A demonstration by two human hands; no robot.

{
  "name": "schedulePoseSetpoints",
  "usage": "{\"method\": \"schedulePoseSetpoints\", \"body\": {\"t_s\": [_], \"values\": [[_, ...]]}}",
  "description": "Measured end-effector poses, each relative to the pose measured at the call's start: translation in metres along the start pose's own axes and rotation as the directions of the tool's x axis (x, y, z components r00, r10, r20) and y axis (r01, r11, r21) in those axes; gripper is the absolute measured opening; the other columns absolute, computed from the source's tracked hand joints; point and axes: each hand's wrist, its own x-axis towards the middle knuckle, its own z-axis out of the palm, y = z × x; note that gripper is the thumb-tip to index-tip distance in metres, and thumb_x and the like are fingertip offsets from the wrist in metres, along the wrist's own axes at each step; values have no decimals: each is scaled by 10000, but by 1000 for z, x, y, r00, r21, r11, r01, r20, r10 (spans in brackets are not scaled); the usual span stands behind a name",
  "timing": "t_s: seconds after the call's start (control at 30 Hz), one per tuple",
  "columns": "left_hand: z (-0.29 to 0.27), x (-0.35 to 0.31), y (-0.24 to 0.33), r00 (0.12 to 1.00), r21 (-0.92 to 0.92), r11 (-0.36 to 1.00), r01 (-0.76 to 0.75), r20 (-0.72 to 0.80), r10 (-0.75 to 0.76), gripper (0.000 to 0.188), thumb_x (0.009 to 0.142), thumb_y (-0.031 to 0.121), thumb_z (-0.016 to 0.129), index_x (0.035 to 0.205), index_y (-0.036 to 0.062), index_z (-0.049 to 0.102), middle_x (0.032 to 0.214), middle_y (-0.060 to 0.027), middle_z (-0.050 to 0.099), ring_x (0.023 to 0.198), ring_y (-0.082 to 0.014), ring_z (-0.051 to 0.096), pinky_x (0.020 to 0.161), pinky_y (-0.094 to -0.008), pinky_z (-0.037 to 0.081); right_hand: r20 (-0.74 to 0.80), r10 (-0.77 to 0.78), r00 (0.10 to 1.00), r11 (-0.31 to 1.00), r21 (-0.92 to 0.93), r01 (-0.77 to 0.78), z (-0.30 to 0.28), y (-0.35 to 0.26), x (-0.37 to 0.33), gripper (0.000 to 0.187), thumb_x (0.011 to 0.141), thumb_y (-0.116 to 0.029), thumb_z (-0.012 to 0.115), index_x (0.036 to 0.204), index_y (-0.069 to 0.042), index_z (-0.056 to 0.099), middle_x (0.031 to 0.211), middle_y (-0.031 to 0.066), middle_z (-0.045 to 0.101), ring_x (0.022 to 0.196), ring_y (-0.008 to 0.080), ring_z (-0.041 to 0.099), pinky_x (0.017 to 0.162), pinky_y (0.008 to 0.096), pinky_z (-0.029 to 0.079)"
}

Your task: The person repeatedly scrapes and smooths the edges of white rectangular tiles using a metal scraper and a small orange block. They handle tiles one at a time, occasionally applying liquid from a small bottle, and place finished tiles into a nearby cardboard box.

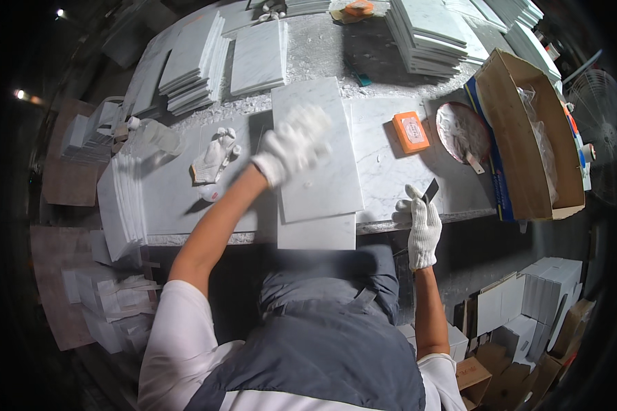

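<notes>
A white marble tile with grey veins lies before me on the bench, on top of a second pale tile that juts past the near edge. Over the upper tile my left hand, in a white knit glove, is smeared by motion, so its fingers cannot be read. My right hand, gloved too, is closed at the bench's front edge around a small dark flat blade, like a scraper. Beyond that hand sit an orange box and a round dish of white paste with a putty knife.
A spare glove lies left of the tile. Tile stacks stand at far left, far right and near left. An open cardboard box flanks the bench's right end; a fan stands past it. White crumbs litter the bench.
</notes>
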Motion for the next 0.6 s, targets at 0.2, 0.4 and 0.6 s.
{"method": "schedulePoseSetpoints", "body": {"t_s": [0.2,0.4,0.6], "values": [[-70,-39,148,824,-950,233,-207,-41,565,580,869,426,707,1311,56,640,1416,-174,587,1238,-367,592,1109,-462,474,-34,-214,976,974,-78,211,-18,26,38,368,1058,-164,622,1395,-18,640,1043,28,694,879,81,641,781,235,533],[-45,-8,156,910,-904,345,-252,-101,402,402,927,393,672,1170,74,695,1107,-112,697,989,-329,648,849,-450,544,231,-679,697,378,-704,602,-30,29,77,387,927,-52,720,1311,-103,714,1084,124,750,936,255,729,861,350,580],[-30,41,197,345,-808,412,-421,277,897,382,972,450,600,1027,107,760,1032,-99,750,989,-310,725,847,-458,560,294,-516,805,153,-893,424,-18,22,80,257,880,-220,710,1126,-149,733,966,75,730,846,272,722,739,396,591]]}}
